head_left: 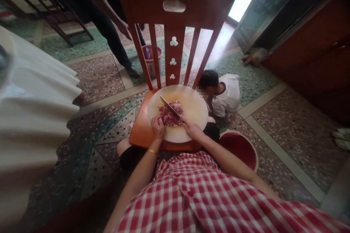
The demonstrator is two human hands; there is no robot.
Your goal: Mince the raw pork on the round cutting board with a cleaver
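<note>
A round pale cutting board (pixel 191 105) lies on the seat of a wooden chair (pixel 175 3). A heap of chopped red meat (pixel 170 114) sits in its middle. My right hand (pixel 193 128) is closed round the handle of a knife (pixel 169 106), whose blade lies across the meat and points up-left. My left hand (pixel 158 125) rests with curled fingers on the near left edge of the meat. A gold bangle circles my left wrist.
A red bucket (pixel 240 147) stands on the terrazzo floor right of the chair. A small child in white (pixel 226 94) crouches behind the seat. Another person (pixel 109 14) bends over a small red pail (pixel 150 56). A white cloth-covered table (pixel 32 109) is at left.
</note>
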